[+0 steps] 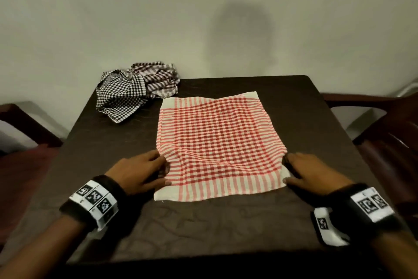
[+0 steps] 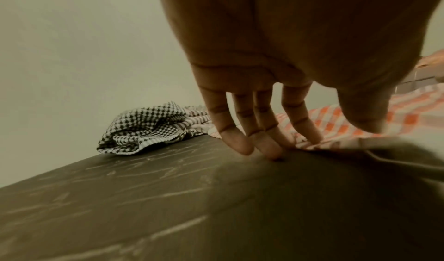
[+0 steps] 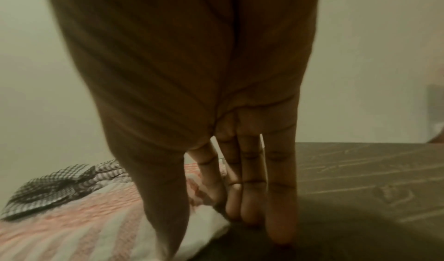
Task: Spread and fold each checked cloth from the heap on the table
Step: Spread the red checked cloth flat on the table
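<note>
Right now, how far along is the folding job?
Done: the red checked cloth lies spread almost flat on the table, not yet folded. In hand: the left hand and right hand rest with straight fingers at its near side edges. Left: folding it, then the black checked cloth and brown checked cloth heaped at the far left corner.

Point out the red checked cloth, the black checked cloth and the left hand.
red checked cloth [image 1: 217, 138], head view, middle of the spread cloth.
black checked cloth [image 1: 117, 97], head view, front of the heap.
left hand [image 1: 138, 171], head view, back of the hand.
</note>
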